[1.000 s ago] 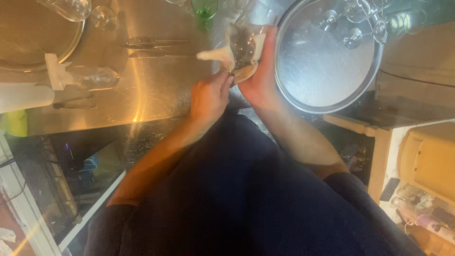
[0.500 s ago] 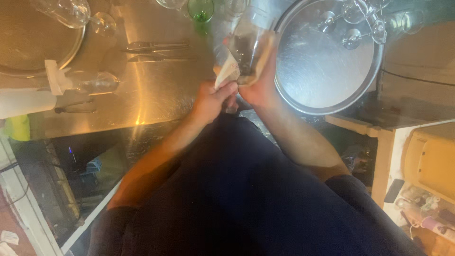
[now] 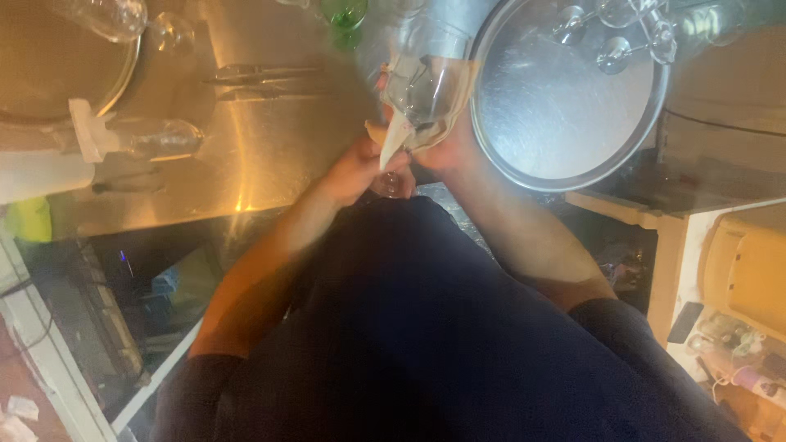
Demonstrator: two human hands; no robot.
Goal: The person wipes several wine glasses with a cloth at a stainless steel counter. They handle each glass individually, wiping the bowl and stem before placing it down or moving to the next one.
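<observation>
I see both hands meeting just above the near edge of the steel bench (image 3: 270, 155), working one clear wine glass (image 3: 422, 94). My left hand (image 3: 356, 168) is closed low on the glass, its fingers wrapped about the stem where the round foot shows just beside them. My right hand (image 3: 446, 147) has its fingers curled around a pale cloth (image 3: 401, 135), pressing that cloth against the bowl of the glass; the cloth wraps the bowl's underside and a corner of it hangs down toward the left hand. The glass is tilted, bowl pointing away from me, held in the air between the bench and a large round metal tray (image 3: 557, 123) that sits just to the right. Several stemmed glasses (image 3: 610, 29) stand at the far rim of that tray. To the left, another wine glass (image 3: 160, 139) lies on its side on the bench, with metal tongs (image 3: 262, 78) beyond it and a green glass (image 3: 344, 12) at the far edge. A second tray's rim (image 3: 123, 82) curves at the far left. The picture is somewhat blurred, so I cannot tell how far the cloth reaches inside the bowl.
</observation>
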